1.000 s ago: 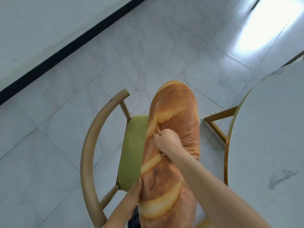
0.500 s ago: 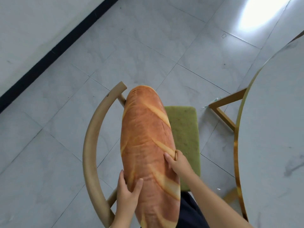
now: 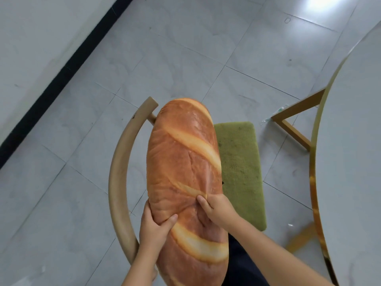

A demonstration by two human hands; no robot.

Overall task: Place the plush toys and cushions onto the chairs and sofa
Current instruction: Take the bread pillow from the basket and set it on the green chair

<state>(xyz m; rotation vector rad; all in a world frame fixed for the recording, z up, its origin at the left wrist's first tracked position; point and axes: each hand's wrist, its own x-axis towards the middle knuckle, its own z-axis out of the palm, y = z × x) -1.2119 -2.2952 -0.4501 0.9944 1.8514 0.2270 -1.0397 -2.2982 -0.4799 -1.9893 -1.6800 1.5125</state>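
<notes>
Gripping the bread cushion (image 3: 183, 162), left hand (image 3: 153, 226) and right hand (image 3: 218, 211) pinch its fabric — best lower it flat onto the chair (image 3: 240, 168) seat — centred.

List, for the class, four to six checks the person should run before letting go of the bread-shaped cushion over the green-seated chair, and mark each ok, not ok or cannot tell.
1. Both hands hold the bread cushion: ok. The left hand grips its left edge, the right hand pinches its fabric.
2. Cushion over the chair: ok, it lies along the curved backrest side.
3. Cushion resting on the green seat: cannot tell, its underside is hidden.
4. Seat free of other things: ok for the visible part.
5. Cushion fully on the chair: not ok, its near end reaches back past the seat toward the person.
6. Clear of the table: ok.
</notes>
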